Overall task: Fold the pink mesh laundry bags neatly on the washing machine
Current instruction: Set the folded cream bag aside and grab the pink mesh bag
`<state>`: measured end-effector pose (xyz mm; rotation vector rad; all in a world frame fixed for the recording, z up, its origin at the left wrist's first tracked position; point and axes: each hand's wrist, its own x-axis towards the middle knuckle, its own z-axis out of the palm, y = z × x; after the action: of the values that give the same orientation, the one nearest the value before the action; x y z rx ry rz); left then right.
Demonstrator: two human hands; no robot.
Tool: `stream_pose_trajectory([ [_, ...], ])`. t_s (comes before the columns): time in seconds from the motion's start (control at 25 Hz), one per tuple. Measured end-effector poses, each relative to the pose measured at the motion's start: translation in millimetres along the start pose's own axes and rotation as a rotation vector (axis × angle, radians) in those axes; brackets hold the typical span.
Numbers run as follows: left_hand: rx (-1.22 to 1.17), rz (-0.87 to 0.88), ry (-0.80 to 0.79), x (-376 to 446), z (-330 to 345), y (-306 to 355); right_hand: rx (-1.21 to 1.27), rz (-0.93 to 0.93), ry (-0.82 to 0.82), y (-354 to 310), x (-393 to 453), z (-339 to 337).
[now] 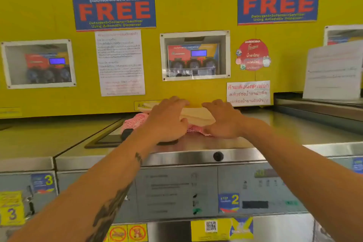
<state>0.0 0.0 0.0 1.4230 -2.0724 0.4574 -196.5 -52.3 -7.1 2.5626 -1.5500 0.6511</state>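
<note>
A pile of pink mesh laundry bags [135, 122] lies on the steel top of the washing machine [196, 143], close to the yellow back wall. On top of the pile sits a cream folded cloth [198, 116]. My left hand [167, 119] holds the cloth's left end, with its fingers curled over the far edge and the thumb at the front. At the cloth's right end my right hand [222, 120] holds on with its fingers bent over the top. More pink mesh [196, 129] shows under and between the hands; the rest of the pile is hidden by them.
A dark recessed panel [110, 139] and a black object [127, 133] lie left of the pile. A black knob [218, 156] sits on the machine's front lip. The yellow wall [186, 94] with signs rises right behind the pile. A neighbouring machine top [314, 104] is at right.
</note>
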Motion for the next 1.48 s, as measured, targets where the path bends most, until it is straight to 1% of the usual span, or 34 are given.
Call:
stream_pose_trajectory([
  [0.08, 0.123, -0.082, -0.204, 35.9, 10.5, -10.5, -0.087, -0.02, -0.109, 8.9, 34.0, 3.6],
  [0.16, 0.223, -0.2, -0.478, 60.5, 19.2, -24.4, -0.152, -0.058, -0.278, 16.9, 65.2, 11.9],
  [0.24, 0.329, -0.192, -0.611, 67.0, 31.3, -32.5, -0.099, -0.105, -0.386, 24.9, 81.7, 20.3],
  [0.32, 0.321, -0.185, -0.626, 64.1, 36.9, -36.3, -0.071, -0.166, -0.412, 33.0, 86.4, 24.8],
  [0.44, 0.204, -0.228, -0.614, 66.7, 29.8, -38.1, -0.06, -0.226, -0.403, 38.8, 89.3, 19.4],
  [0.56, 0.192, -0.201, -0.615, 76.8, 24.3, -37.1, 0.112, -0.258, -0.404, 42.7, 95.7, 3.8],
  [0.64, 0.199, -0.128, -0.616, 88.3, 25.1, -36.0, 0.191, -0.315, -0.319, 48.1, 93.7, -5.3],
  [0.72, 0.135, -0.037, -0.596, 103.9, 27.4, -34.0, 0.2, -0.296, -0.209, 59.8, 88.2, -14.8],
  [0.8, 0.036, 0.074, -0.51, 118.4, 29.9, -29.9, 0.129, -0.221, -0.078, 74.7, 80.8, -27.0],
  [0.88, -0.046, 0.184, -0.398, 134.4, 35.1, -24.9, -0.004, -0.133, 0.036, 86.6, 71.4, -42.8],
  [1.0, -0.061, 0.322, -0.286, 157.3, 51.8, -9.3, -0.343, 0.001, 0.2, 104.2, 48.2, -61.5],
  [1.08, -0.054, 0.382, -0.278, 166.3, 65.9, 3.5, -0.533, 0.156, 0.232, 116.1, 23.9, -68.1],
  [1.12, -0.078, 0.402, -0.302, 168.8, 72.2, 10.4, -0.59, 0.261, 0.201, 123.2, 8.8, -68.3],
  [1.16, -0.116, 0.411, -0.334, 169.1, 77.8, 15.6, -0.616, 0.369, 0.13, 130.8, -5.7, -64.9],
  [1.2, -0.152, 0.417, -0.373, 167.1, 81.9, 20.1, -0.606, 0.475, 0.023, 137.7, -20.3, -59.6],
  [1.28, -0.195, 0.462, -0.427, 160.1, 88.7, 27.4, -0.46, 0.657, -0.231, 147.5, -42.8, -49.6],
  [1.32, -0.214, 0.496, -0.444, 155.5, 92.9, 29.9, -0.371, 0.718, -0.313, 149.7, -49.1, -46.9],
  [1.4, -0.245, 0.526, -0.473, 146.8, 98.7, 30.3, -0.289, 0.765, -0.327, 148.4, -49.5, -47.1],
  [1.48, -0.249, 0.521, -0.505, 139.9, 101.1, 27.3, -0.294, 0.782, -0.329, 139.3, -44.4, -47.7],
])
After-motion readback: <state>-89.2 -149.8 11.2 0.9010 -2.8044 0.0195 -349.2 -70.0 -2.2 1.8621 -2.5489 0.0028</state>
